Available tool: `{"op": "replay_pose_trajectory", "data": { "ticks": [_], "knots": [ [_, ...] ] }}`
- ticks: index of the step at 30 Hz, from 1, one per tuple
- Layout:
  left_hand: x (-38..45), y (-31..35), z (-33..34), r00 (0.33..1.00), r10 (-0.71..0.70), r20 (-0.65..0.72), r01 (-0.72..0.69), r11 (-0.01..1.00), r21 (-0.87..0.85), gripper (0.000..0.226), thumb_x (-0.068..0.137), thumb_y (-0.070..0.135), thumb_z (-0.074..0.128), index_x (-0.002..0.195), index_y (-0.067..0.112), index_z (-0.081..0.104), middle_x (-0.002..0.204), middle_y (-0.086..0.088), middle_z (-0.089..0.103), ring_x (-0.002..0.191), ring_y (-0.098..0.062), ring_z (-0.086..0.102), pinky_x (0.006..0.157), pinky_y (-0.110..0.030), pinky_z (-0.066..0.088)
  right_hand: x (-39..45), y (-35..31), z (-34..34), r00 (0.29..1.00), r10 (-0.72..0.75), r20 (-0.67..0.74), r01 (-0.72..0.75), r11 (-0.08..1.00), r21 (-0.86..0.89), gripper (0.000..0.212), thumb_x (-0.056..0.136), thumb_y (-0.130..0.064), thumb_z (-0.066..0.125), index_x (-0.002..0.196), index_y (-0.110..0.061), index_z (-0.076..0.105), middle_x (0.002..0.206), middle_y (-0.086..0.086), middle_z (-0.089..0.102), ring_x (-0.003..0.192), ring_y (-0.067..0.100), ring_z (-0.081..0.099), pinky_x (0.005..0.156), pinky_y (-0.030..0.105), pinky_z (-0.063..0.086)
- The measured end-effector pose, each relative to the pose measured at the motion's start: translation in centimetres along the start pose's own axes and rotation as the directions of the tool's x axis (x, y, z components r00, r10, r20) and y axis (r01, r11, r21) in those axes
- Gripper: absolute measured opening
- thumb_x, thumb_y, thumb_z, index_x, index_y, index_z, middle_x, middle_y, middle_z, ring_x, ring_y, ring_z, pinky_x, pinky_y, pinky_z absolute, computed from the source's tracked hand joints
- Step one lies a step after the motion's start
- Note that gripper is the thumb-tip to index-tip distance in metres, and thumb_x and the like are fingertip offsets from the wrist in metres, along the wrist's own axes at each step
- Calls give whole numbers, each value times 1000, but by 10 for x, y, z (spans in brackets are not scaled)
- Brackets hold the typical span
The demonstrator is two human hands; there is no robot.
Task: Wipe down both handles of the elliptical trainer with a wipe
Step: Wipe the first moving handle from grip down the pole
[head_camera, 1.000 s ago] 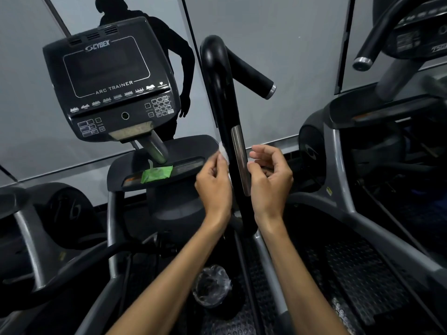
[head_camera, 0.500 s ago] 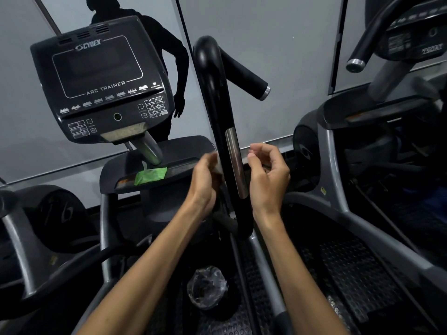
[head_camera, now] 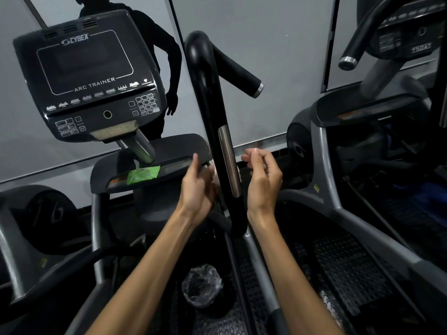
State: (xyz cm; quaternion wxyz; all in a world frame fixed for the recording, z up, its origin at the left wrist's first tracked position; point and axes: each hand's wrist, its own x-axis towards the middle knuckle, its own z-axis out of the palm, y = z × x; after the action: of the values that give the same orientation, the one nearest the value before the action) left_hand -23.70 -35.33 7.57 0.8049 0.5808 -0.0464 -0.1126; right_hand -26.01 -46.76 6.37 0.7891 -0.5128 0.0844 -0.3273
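Observation:
The trainer's right handle (head_camera: 208, 97) is a black upright bar with a silver strip, rising between my two hands. My left hand (head_camera: 197, 187) is just left of it and holds a white wipe (head_camera: 214, 170), of which only a small part shows against the bar. My right hand (head_camera: 262, 180) is just right of the bar with its fingers curled and thumb and forefinger pinched; a white sliver shows between it and the bar. The wipe seems to pass behind the handle. The other handle's grip is out of view.
The black console (head_camera: 92, 78) hangs at upper left, above a tray (head_camera: 169, 146) with a green wipe pack (head_camera: 142, 174). A cup holder lined with clear plastic (head_camera: 202, 285) sits below my arms. A second machine (head_camera: 362, 112) stands close on the right, studded pedals below.
Both hands have slid down the handle from beside the silver strip's middle to its lower part. My left hand has turned so that its fingers are hidden.

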Motion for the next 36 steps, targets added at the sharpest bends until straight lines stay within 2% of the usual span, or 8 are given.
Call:
{"op": "replay_pose_trajectory", "data": {
  "ticks": [3,6,12,21,26,30,32,36],
  "knots": [
    [-4,33,11,977,195,82,-203,973,110,78,106,58,19,136,-5,54,120,-23,64,108,-32,60,104,-41,43,-2,3,9,1000,6,12,-6,1000,9,22,101,-25,54,91,-19,72,90,-8,74,93,10,70,79,16,48],
    [-10,37,37,911,405,74,-412,891,193,62,109,49,20,155,12,38,156,-4,46,145,-12,39,125,-38,23,-6,6,17,1000,-23,6,23,1000,-22,31,99,-34,50,93,-14,73,96,0,74,97,14,68,83,19,48],
    [-37,-46,22,910,406,82,-390,771,504,71,102,54,22,159,24,-8,166,18,-15,149,10,-13,127,-29,-7,-9,6,9,1000,-23,-12,23,999,-25,38,101,-40,43,93,-16,72,98,-1,73,98,10,66,89,25,49],
    [-37,-48,32,858,499,123,-448,609,654,68,102,52,23,154,31,-16,165,14,-20,151,5,-17,126,-27,-8,-14,6,9,1000,-29,10,29,999,-32,40,104,-40,40,91,-18,71,94,-3,73,94,13,68,92,39,53],
    [-5,-26,17,923,385,14,-353,831,431,87,96,78,26,162,22,18,170,1,15,156,-8,9,128,-44,5,-10,3,8,1000,9,-5,-9,999,-35,42,100,-45,40,92,-19,72,97,-4,73,95,6,65,94,34,49],
    [-24,-25,41,870,490,53,-440,725,530,78,99,65,19,160,24,-6,169,10,-10,153,3,-10,126,-26,-4,-11,4,8,1000,-10,14,10,999,-31,44,102,-45,37,95,-17,71,99,-3,73,99,10,67,90,28,48],
    [-40,-50,35,859,499,112,-467,674,573,79,98,71,19,157,27,-13,168,13,-17,152,2,-15,127,-32,-7,-11,4,6,1000,-15,14,16,1000,-22,45,102,-44,36,95,-16,71,98,-3,72,96,7,66,88,25,47],
    [-15,-45,16,908,416,44,-389,801,456,92,94,79,25,163,20,7,171,5,3,156,-7,0,128,-44,1,-10,3,4,1000,-5,8,5,1000,-24,46,102,-46,36,94,-18,71,98,-3,72,96,5,64,88,24,45]
  ]
}}
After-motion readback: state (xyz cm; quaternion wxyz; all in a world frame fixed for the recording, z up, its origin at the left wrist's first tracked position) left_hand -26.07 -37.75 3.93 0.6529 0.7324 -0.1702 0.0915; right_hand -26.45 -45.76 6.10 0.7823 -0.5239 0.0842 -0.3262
